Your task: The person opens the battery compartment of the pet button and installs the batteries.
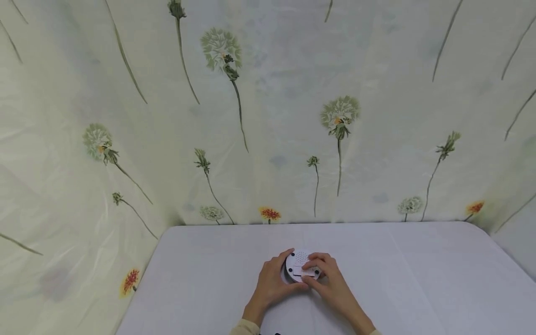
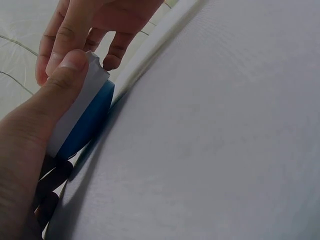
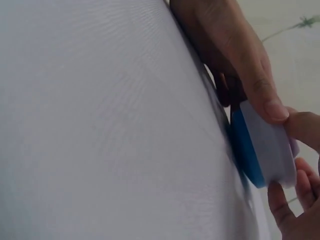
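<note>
A round white device (image 1: 300,258) lies face down on the white tabletop, with small dotted holes, dark round feet and a rectangular cover (image 1: 298,271) on its upturned side. Its lower part (image 2: 89,120) is blue. My left hand (image 1: 272,281) grips it from the left, thumb along the near rim and fingers curled round the far side. With bent fingers over the cover and the thumb by the near edge, my right hand (image 1: 331,281) holds the device from the right. Whether the cover is loose is hidden by these fingers.
The white cloth-covered table (image 1: 201,279) spreads to both sides of the hands. Behind its far edge hangs a pale curtain (image 1: 276,116) printed with dandelions. A small dark object (image 1: 277,333) shows at the bottom edge of the head view.
</note>
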### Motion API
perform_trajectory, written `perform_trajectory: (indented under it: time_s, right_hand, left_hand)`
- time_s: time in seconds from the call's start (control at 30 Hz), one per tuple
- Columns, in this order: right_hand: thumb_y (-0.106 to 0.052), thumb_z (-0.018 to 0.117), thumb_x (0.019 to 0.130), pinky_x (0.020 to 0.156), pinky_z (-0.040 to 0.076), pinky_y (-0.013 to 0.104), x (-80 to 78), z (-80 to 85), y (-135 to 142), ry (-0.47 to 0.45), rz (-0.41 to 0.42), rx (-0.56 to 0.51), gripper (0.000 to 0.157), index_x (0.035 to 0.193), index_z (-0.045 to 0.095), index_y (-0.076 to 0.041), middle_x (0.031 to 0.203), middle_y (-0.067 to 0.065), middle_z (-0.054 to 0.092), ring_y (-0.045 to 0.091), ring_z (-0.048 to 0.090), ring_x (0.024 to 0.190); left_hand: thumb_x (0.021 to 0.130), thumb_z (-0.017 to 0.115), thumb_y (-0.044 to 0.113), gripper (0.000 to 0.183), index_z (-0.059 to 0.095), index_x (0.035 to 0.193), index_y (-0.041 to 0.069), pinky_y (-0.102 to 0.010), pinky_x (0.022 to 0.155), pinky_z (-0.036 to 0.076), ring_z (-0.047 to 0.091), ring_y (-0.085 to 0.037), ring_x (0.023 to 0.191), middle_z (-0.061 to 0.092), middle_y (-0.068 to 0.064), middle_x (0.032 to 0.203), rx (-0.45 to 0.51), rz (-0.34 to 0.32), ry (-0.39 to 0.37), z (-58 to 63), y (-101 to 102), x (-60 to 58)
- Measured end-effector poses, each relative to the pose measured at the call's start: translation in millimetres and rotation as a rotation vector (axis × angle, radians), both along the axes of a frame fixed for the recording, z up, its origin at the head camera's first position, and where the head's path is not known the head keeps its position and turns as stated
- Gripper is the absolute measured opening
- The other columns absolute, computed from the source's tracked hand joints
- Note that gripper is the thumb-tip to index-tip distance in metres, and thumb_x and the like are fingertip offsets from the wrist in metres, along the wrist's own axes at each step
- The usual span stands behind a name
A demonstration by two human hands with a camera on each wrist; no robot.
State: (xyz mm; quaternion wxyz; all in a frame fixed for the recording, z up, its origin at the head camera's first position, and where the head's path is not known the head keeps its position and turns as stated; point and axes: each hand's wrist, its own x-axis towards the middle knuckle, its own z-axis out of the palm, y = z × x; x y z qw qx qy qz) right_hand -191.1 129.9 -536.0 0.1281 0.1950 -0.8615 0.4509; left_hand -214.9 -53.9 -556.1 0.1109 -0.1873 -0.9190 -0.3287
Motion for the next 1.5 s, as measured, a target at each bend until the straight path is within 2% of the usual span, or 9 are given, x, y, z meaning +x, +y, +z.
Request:
perform_trajectory:
  time_s: [0.13, 0.23, 0.33, 0.5, 0.6, 0.93, 1.27, 1.5]
  right_hand:
    - [-0.04, 0.068, 0.073, 0.077, 0.041, 0.022, -0.1, -2.2, 3, -0.172, -0.032, -0.042, 0.05, 0.117, 0.047, -0.028, 0.131, 0.002, 0.033, 0.014, 0.029, 0.116]
    - [-0.044, 0.068, 0.072, 0.084, 0.041, 0.025, -0.7, -5.4, 7, -0.275, -0.029, -0.061, 0.067, 0.129, 0.036, -0.03, 0.134, -0.002, 0.034, 0.014, 0.036, 0.117]
    - [-0.044, 0.068, 0.071, 0.088, 0.04, 0.029, -1.2, -6.4, 9, -0.337, -0.013, -0.083, 0.074, 0.133, 0.03, -0.031, 0.135, -0.004, 0.038, 0.015, 0.045, 0.113]
    - [-0.044, 0.069, 0.071, 0.091, 0.035, 0.041, -2.6, -4.7, 9, -0.393, -0.007, -0.106, 0.077, 0.134, 0.028, -0.033, 0.137, -0.002, 0.036, 0.022, 0.048, 0.11]
    - [-0.043, 0.069, 0.071, 0.092, 0.033, 0.043, -3.6, -2.8, 8, -0.425, -0.009, -0.105, 0.077, 0.134, 0.027, -0.034, 0.138, 0.001, 0.035, 0.024, 0.047, 0.112]
    - [-0.037, 0.072, 0.07, 0.092, 0.032, 0.035, -7.3, 4.4, 5, -0.48, 0.021, -0.145, 0.079, 0.135, 0.028, -0.033, 0.139, 0.003, 0.033, 0.022, 0.046, 0.112]
    - [-0.036, 0.072, 0.07, 0.096, 0.03, 0.037, -6.5, 2.6, 4, -0.485, 0.0, -0.147, 0.079, 0.135, 0.028, -0.032, 0.14, 0.007, 0.031, 0.023, 0.039, 0.12]
    - [-0.036, 0.071, 0.071, 0.102, 0.022, 0.046, -7.9, 1.3, 4, -0.502, 0.013, -0.161, 0.078, 0.134, 0.026, -0.036, 0.142, 0.007, 0.027, 0.025, 0.031, 0.128]
  left_hand:
    - [0.057, 0.054, 0.077, 0.089, 0.038, 0.132, 0.03, -0.034, 0.085, 0.04, 0.053, -0.01, 0.101, 0.056, 0.007, 0.12, 0.007, 0.006, -0.004, 0.6, 1, 2.5]
    - [0.056, 0.055, 0.077, 0.089, 0.039, 0.131, 0.03, -0.034, 0.084, 0.04, 0.053, -0.01, 0.1, 0.056, 0.007, 0.119, 0.014, 0.002, -0.013, 0.3, 2, 3.9]
    - [0.055, 0.055, 0.077, 0.09, 0.039, 0.131, 0.03, -0.035, 0.085, 0.04, 0.053, -0.011, 0.101, 0.056, 0.007, 0.119, 0.018, 0.004, -0.022, -0.7, 2, 4.0]
    - [0.054, 0.055, 0.077, 0.091, 0.039, 0.131, 0.03, -0.035, 0.085, 0.04, 0.053, -0.011, 0.101, 0.055, 0.008, 0.12, 0.025, 0.013, -0.032, 0.4, 3, 4.3]
    - [0.054, 0.055, 0.078, 0.092, 0.039, 0.13, 0.028, -0.035, 0.085, 0.04, 0.053, -0.01, 0.1, 0.055, 0.008, 0.12, 0.027, 0.013, -0.037, 1.1, 3, 4.6]
    - [0.053, 0.054, 0.078, 0.093, 0.039, 0.13, 0.03, -0.037, 0.083, 0.042, 0.053, -0.013, 0.1, 0.056, 0.006, 0.118, 0.021, 0.029, -0.034, -1.2, 2, 1.2]
    - [0.053, 0.055, 0.078, 0.093, 0.04, 0.13, 0.029, -0.036, 0.083, 0.042, 0.053, -0.013, 0.101, 0.056, 0.007, 0.12, 0.03, 0.028, -0.044, -1.0, 2, 3.0]
    - [0.052, 0.056, 0.077, 0.093, 0.039, 0.13, 0.029, -0.035, 0.083, 0.042, 0.052, -0.013, 0.101, 0.055, 0.006, 0.12, 0.024, 0.024, -0.051, 2.1, 2, 2.8]
